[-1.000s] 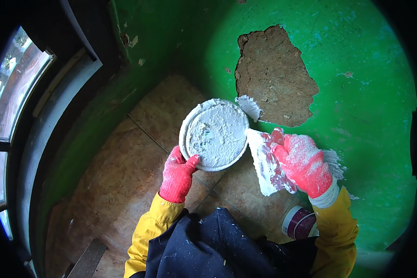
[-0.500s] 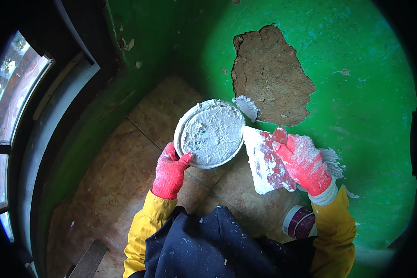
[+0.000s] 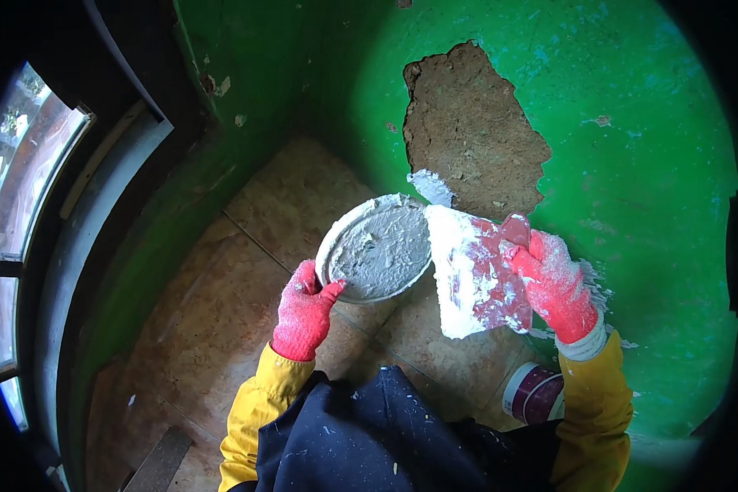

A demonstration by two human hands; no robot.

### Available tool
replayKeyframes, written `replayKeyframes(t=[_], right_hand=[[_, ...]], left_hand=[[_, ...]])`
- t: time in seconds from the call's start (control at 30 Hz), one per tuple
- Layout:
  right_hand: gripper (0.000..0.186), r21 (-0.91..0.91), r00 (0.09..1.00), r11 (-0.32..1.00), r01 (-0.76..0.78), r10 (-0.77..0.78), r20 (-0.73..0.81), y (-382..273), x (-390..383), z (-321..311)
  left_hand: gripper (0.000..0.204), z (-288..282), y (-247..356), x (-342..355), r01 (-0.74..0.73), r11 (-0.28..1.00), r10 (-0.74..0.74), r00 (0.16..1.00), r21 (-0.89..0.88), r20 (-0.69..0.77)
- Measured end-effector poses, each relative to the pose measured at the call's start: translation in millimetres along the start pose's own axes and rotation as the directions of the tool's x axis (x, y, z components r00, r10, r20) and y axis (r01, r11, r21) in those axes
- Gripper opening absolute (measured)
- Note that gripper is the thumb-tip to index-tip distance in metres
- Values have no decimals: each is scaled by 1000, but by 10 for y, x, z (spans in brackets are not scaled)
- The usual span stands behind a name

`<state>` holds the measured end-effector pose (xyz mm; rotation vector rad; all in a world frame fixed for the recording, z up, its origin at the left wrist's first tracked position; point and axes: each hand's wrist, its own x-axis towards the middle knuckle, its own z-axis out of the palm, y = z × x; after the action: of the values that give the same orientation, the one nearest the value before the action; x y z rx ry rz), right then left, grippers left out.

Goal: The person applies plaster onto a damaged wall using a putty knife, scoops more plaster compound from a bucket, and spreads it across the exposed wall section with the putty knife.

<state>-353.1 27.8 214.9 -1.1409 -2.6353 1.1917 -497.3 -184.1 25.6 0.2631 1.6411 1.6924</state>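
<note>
My left hand [image 3: 305, 316], in a pink glove, grips the near-left rim of a round lid [image 3: 377, 250] coated with greyish-white plaster; the lid is tilted. In my right hand [image 3: 553, 287], also gloved in pink and dusted white, is a red wide-bladed putty knife [image 3: 480, 271]. Thick white plaster covers the blade, mostly along its left edge, which sits close by the lid's right rim; whether they touch I cannot tell. Beyond the blade, the green wall [image 3: 631, 189] has a large bare brown patch [image 3: 476, 131], with a white plaster smear [image 3: 430, 187] at its lower left corner.
A purple-and-white bucket [image 3: 533, 394] stands on the brown tiled floor [image 3: 213, 320] by my right forearm. A window [image 3: 29, 172] with a dark frame is at the left. A wooden board [image 3: 160, 459] lies at the lower left. More white smears [image 3: 594, 283] mark the wall behind my right hand.
The lid has tipped and now looks narrower, its far rim lower. The putty knife has turned, showing more of its coated blade, and my right hand has shifted slightly right.
</note>
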Motion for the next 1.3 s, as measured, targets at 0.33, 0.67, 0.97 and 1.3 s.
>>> replayKeyframes(t=[0.33, 0.67, 0.97, 1.3], right_hand=[[21, 446, 980, 875, -191, 192, 43, 510, 155, -115], [23, 577, 985, 799, -170, 160, 68, 564, 114, -23], [25, 614, 971, 769, -175, 239, -22, 704, -203, -433], [25, 811, 890, 502, -300, 452, 49, 1502, -692, -203]], left_hand=[[23, -68, 53, 14, 2, 1000, -4, 992, 17, 129], [26, -64, 280, 80, -4, 975, -47, 974, 221, 222], [33, -19, 15, 152, 211, 932, -144, 961, -294, 234], [52, 358, -107, -11, 124, 807, 26, 969, -577, 245]])
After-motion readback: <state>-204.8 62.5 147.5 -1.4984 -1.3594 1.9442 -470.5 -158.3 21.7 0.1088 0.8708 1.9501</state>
